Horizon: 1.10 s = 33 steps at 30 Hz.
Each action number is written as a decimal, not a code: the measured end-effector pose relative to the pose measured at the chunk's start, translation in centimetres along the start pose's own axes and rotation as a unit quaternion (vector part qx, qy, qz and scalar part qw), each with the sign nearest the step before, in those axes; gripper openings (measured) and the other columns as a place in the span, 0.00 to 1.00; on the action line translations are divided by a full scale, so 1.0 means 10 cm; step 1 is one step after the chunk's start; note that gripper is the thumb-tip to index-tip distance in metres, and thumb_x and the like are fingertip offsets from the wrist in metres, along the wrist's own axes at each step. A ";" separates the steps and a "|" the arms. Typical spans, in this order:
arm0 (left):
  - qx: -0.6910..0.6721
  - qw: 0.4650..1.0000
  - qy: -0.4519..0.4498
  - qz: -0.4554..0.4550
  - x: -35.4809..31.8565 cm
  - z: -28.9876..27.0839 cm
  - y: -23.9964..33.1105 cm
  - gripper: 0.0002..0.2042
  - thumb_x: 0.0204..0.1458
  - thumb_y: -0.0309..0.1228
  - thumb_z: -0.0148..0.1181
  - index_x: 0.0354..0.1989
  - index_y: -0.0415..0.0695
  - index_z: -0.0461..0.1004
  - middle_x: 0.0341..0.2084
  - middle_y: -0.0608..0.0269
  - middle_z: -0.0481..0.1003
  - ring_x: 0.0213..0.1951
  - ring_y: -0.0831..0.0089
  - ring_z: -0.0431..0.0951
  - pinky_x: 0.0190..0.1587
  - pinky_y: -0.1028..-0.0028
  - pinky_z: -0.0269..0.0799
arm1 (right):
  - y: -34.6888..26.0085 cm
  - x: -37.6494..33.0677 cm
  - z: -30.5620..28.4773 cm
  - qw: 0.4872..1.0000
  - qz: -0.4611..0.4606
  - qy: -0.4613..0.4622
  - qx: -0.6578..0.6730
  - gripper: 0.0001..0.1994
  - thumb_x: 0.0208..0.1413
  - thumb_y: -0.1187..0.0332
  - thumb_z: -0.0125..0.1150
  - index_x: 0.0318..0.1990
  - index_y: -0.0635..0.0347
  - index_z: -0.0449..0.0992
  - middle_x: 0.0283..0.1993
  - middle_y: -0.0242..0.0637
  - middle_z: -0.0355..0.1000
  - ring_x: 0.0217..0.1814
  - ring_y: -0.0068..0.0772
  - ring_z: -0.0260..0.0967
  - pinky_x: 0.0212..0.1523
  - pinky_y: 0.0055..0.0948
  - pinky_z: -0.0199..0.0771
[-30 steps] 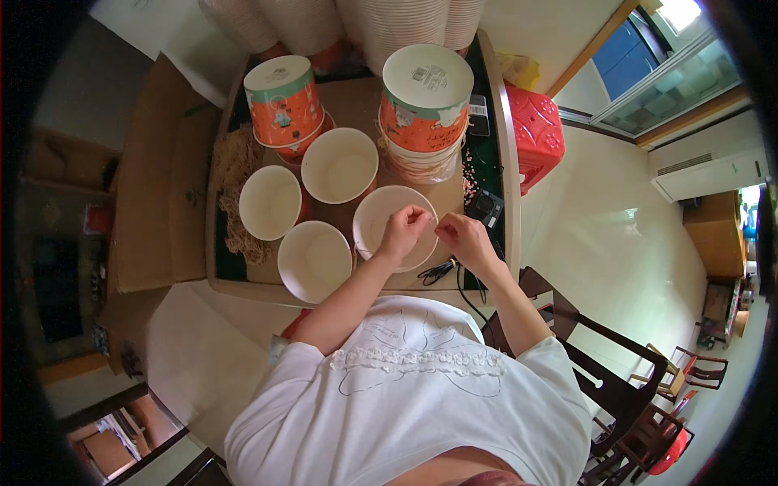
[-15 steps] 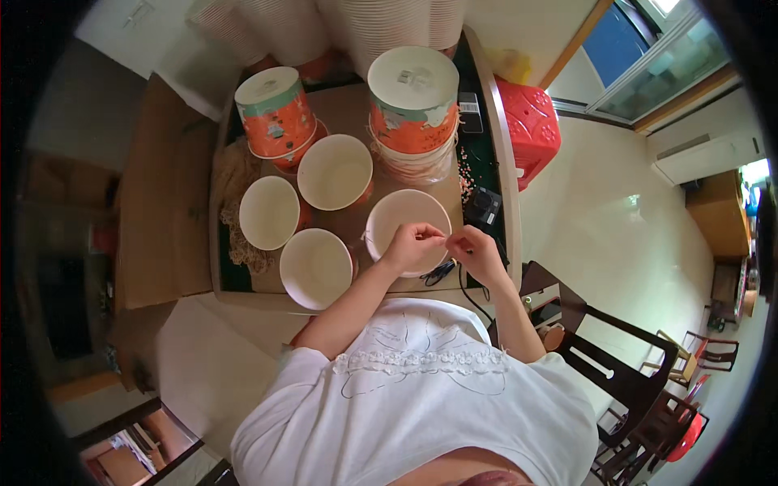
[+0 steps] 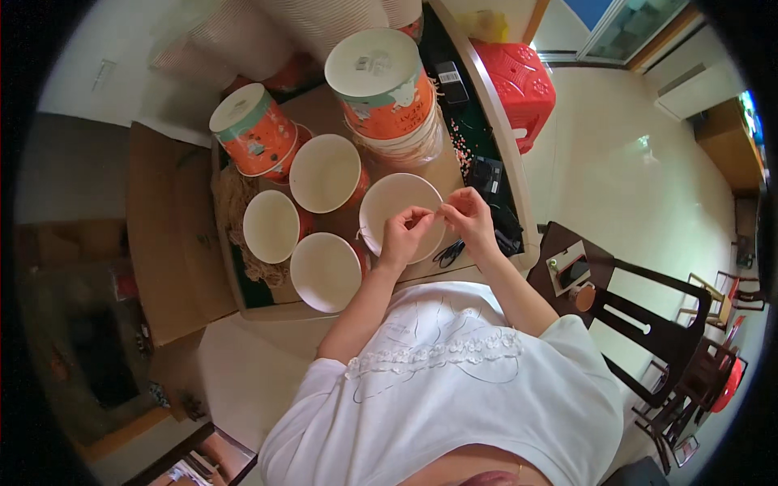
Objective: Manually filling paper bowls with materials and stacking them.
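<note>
My left hand and my right hand meet above the near rim of a white-lined paper bucket. Both are pinched, fingertips almost touching; whatever is between them is too small to make out. A short pale string end sticks out at the bucket's left side. Left of it, further open paper buckets stand close together, their outsides orange where they show. Behind, an upside-down orange and green bucket tops a stack with pale cords around its lower part.
Brown stringy fibre lies along the table's left edge beside a cardboard box. Tall stacks of buckets fill the back. At the right are small pink beads, a black device, a cable and a red stool.
The whole view has turned and shifted, so the table appears tilted. Both hands stay pinched together over the same bucket, the right one slightly higher against the left.
</note>
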<state>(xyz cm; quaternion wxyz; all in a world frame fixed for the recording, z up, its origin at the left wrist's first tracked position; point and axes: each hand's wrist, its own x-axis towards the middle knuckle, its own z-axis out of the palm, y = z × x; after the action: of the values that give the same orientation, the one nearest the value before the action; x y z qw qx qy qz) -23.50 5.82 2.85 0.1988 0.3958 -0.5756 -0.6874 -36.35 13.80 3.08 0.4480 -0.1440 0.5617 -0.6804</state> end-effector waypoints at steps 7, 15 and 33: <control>0.120 0.985 0.043 0.115 -0.05 0.03 0.10 0.02 0.48 0.24 0.60 0.28 0.38 0.76 0.22 0.70 0.72 0.24 0.85 0.70 0.29 0.83 0.66 | 0.00 0.05 -0.05 0.998 0.007 -0.058 -0.016 0.05 0.51 0.75 0.61 0.34 0.68 0.76 0.29 0.33 0.75 0.30 0.19 0.70 0.31 0.18 0.70; 0.139 0.981 0.031 0.132 -0.08 0.04 0.20 0.02 0.47 0.23 0.60 0.27 0.38 0.75 0.22 0.67 0.70 0.23 0.82 0.69 0.26 0.82 0.65 | 0.04 0.06 -0.15 0.980 -0.030 -0.111 -0.159 0.06 0.50 0.77 0.61 0.36 0.68 0.75 0.31 0.33 0.75 0.32 0.18 0.70 0.34 0.18 0.71; 0.210 0.969 -0.002 0.126 -0.02 -0.08 0.18 0.02 0.45 0.23 0.62 0.26 0.38 0.77 0.23 0.64 0.71 0.23 0.79 0.71 0.27 0.80 0.66 | -0.11 0.00 -0.17 0.966 -0.025 -0.218 -0.133 0.18 0.50 0.79 0.59 0.48 0.60 0.63 0.29 0.32 0.72 0.33 0.18 0.68 0.34 0.21 0.69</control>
<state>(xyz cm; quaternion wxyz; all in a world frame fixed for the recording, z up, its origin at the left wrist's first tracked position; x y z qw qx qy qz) -23.10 5.00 4.62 0.1953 0.3514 -0.7529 -0.5211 -38.05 14.80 3.49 0.5191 -0.3616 0.5322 -0.5626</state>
